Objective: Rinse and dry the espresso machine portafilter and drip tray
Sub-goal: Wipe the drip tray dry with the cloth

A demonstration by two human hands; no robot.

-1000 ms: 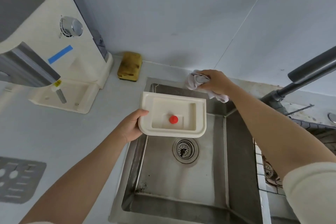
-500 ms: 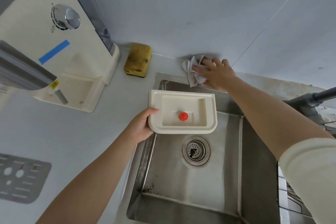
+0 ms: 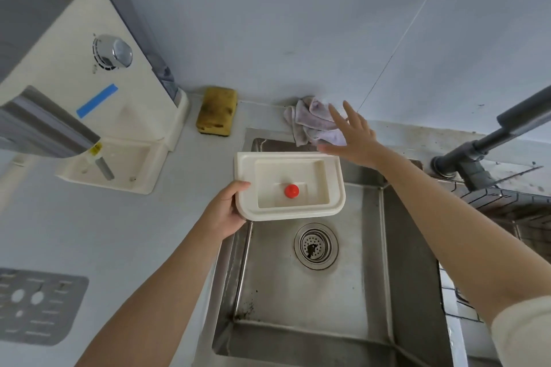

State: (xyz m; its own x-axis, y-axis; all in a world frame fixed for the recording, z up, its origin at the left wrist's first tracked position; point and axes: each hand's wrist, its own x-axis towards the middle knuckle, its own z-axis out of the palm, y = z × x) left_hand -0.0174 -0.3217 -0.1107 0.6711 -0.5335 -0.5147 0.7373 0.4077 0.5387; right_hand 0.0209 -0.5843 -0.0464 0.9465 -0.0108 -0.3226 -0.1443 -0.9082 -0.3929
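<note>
Left hand (image 3: 225, 211): gripping the drip tray (image 3: 286, 215) by its left short edge, thumb on top of the rim, rest of the fingers hidden under it.
Grate (image 3: 35, 305): grey slotted one, lying flat on the counter (image 3: 119, 241) near its front edge, way off left.
Sink (image 3: 343, 307): steel, set into the counter. Drain strainer (image 3: 316, 246) mid-floor, dark gunk in the front left corner.
Drip tray: cream plastic, held about level, open side up, over the sink's back left part, left end just past the sink's left rim. Little red float (image 3: 291, 191) standing in the middle of its well.
Right hand (image 3: 354, 140): wide open, fingers straight and spread, palm down, holding nothing, over the sink's back rim.
Cloth (image 3: 310, 125): pale crumpled rag on the counter's back strip against the wall, drooping over the sink's back rim. Fingertips (image 3: 335, 116) overlap it from this angle, honestly can't tell if they touch it or just hover.
Sponge (image 3: 217, 115): yellow, grubby, at the wall, between cloth and machine.
Espresso machine (image 3: 89, 89): cream, back left corner of the counter, blue tape strip on its side.
Faucet (image 3: 489, 143): dark grey, just beyond the sink's back right corner.
</note>
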